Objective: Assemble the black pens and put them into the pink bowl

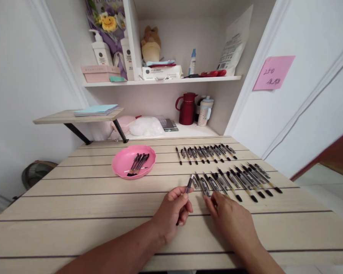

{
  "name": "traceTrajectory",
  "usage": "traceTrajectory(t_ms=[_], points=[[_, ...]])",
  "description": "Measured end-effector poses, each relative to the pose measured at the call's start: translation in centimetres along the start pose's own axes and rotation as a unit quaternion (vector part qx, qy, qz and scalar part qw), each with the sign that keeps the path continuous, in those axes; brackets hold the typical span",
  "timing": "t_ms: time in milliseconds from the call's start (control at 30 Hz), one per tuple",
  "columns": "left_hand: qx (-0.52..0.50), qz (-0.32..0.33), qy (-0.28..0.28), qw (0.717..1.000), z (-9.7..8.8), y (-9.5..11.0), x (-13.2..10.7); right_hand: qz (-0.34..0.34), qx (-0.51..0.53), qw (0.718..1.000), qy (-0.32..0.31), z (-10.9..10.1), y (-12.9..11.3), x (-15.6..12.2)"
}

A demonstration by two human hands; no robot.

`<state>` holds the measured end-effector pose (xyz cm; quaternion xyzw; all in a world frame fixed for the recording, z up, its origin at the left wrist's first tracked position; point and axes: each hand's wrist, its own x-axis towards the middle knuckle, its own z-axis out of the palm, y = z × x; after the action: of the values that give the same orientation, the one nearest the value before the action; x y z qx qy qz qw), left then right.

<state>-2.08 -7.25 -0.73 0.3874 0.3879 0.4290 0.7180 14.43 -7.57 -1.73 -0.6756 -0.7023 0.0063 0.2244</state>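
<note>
A dark pen (190,183) with a pale tip pointing up and away is pinched in my left hand (174,211), its lower end showing beneath the fingers. My right hand (231,215) is low over the table, thumb and fingertips closed at the near end of a pen (199,183) at the left of the front row. That front row of black pens (247,186) slants to the right, with short dark cap-like pieces lying between them. Behind lies a second row of similar pens (201,154). Several black pens (138,163) rest in a pink bowl (117,161) to the left.
The slatted wooden table (88,201) spreads around my arms. At its back left stands a small raised shelf (51,117) on black legs. A red jug (187,109) and a pale cup (205,112) are in the cubby behind. A pink note (274,72) hangs on the right wall.
</note>
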Motion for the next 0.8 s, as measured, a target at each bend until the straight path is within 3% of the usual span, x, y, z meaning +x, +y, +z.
traceTrajectory(t_ms=[100, 200, 267, 367, 467, 633, 800], points=[[0.028, 0.013, -0.042, 0.999, 0.3, -0.1, -0.3, 0.036, 0.235, 0.971, 0.002, -0.6, -0.7, 0.6], [0.064, 0.024, -0.058, 0.996, 0.6, -0.3, -0.6, 0.105, 0.478, 0.872, -0.014, -0.6, -1.7, 1.1], [0.090, 0.019, -0.054, 0.994, 0.8, -0.4, -0.7, 0.153, 0.564, 0.811, -0.015, -0.2, -2.3, 1.4], [0.126, 0.021, -0.033, 0.991, 1.0, -0.5, -0.8, 0.200, 0.617, 0.761, 0.002, 0.4, -2.7, 1.5], [0.141, 0.038, -0.020, 0.989, 1.0, -0.6, -0.7, 0.216, 0.636, 0.741, 0.006, 0.7, -2.7, 1.3], [0.154, 0.034, -0.025, 0.987, 0.7, -1.0, -0.4, 0.211, 0.623, 0.753, -0.011, 0.6, -2.5, 1.0], [0.134, 0.013, -0.047, 0.990, 0.7, -0.9, -0.5, 0.209, 0.633, 0.746, 0.002, 0.8, -2.4, 0.8]])
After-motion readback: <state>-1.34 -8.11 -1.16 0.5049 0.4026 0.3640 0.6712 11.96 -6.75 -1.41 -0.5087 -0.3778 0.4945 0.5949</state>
